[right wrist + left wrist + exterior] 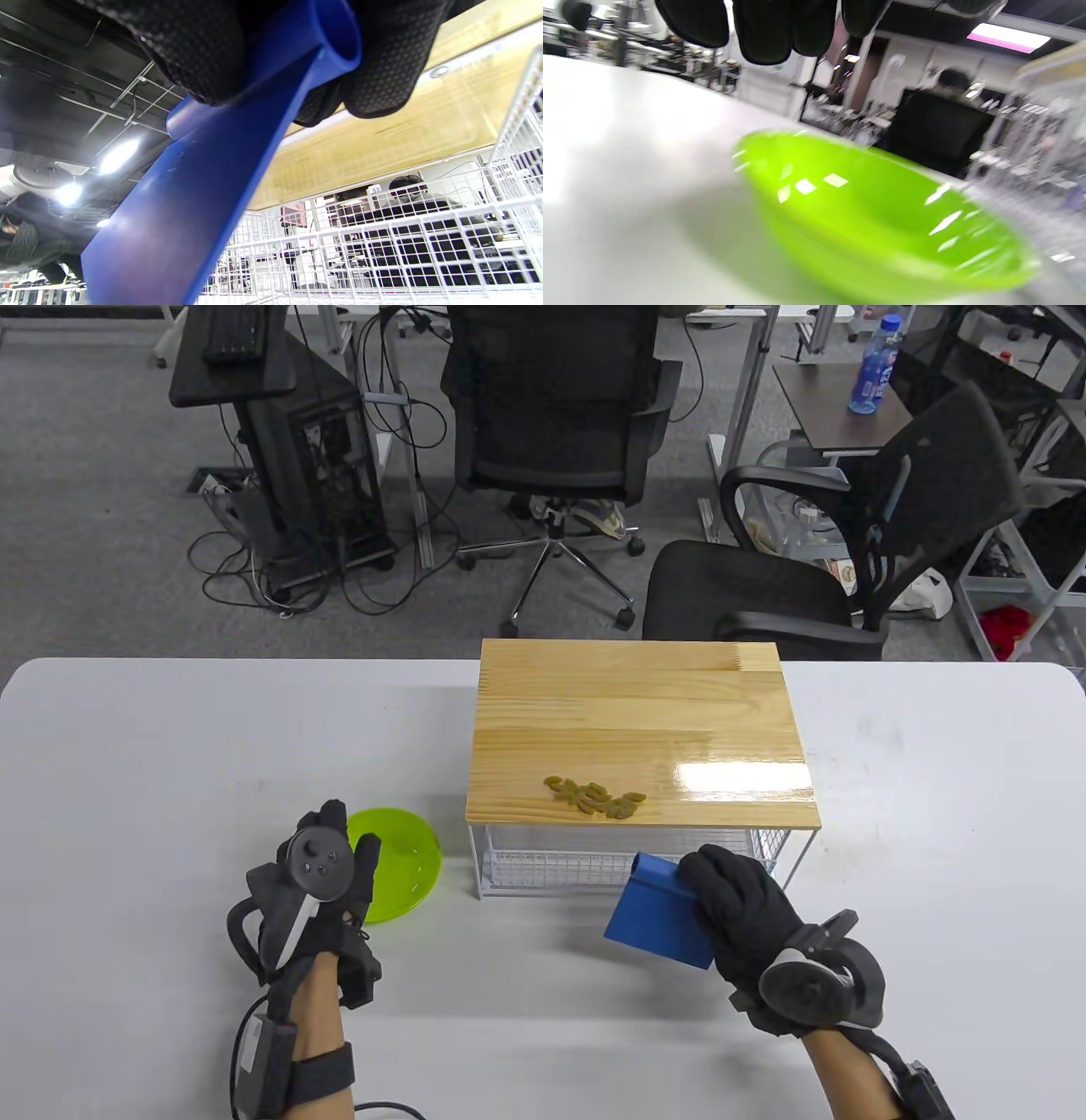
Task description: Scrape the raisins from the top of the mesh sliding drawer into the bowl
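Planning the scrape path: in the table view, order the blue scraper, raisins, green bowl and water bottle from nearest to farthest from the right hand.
From the right hand:
1. Blue scraper: gripped in that hand, in front of the mesh drawer.
2. Raisins: on the wooden top, near its front edge.
3. Green bowl: left of the drawer, by the left hand.
4. Water bottle: on a far background table.

Raisins [596, 797] lie on the drawer unit's top [636, 729], near its front edge. Bowl [399, 861] stands left of the unit; scraper [657, 916] is before it.
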`<act>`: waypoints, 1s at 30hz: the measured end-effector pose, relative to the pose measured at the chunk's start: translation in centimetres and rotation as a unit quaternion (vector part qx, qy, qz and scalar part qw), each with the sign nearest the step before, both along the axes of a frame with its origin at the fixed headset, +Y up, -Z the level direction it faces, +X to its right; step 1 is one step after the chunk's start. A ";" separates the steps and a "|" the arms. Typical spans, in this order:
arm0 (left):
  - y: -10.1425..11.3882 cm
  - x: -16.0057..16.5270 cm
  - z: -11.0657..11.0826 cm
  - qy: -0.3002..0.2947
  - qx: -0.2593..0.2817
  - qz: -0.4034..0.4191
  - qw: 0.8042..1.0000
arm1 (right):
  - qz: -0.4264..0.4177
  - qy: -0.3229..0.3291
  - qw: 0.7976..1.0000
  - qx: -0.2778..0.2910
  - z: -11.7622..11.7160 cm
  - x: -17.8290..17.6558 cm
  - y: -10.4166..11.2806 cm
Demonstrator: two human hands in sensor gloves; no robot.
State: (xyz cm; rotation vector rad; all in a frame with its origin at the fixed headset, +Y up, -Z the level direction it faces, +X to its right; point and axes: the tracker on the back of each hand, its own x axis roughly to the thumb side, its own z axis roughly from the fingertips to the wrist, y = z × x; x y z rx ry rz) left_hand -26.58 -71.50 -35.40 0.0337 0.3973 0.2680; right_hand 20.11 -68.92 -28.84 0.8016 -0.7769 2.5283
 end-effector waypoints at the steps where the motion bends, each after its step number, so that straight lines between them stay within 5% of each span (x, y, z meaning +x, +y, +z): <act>1: -0.6 -0.4 -0.1 0.025 -0.011 -0.002 1.000 | 0.002 -0.001 1.000 -0.001 0.0 0.0 0.0; 6: -2.8 -1.6 -0.6 0.103 -0.068 0.041 0.992 | 0.000 -0.003 1.000 -0.003 0.1 0.0 0.0; 15: -4.1 -1.3 -1.7 0.116 -0.134 0.065 0.982 | -0.011 -0.011 1.000 -0.009 -0.1 0.8 0.0; 30: -3.8 -3.3 -0.7 0.159 -0.043 0.201 0.966 | -0.018 -0.021 0.999 -0.019 -0.2 1.2 0.0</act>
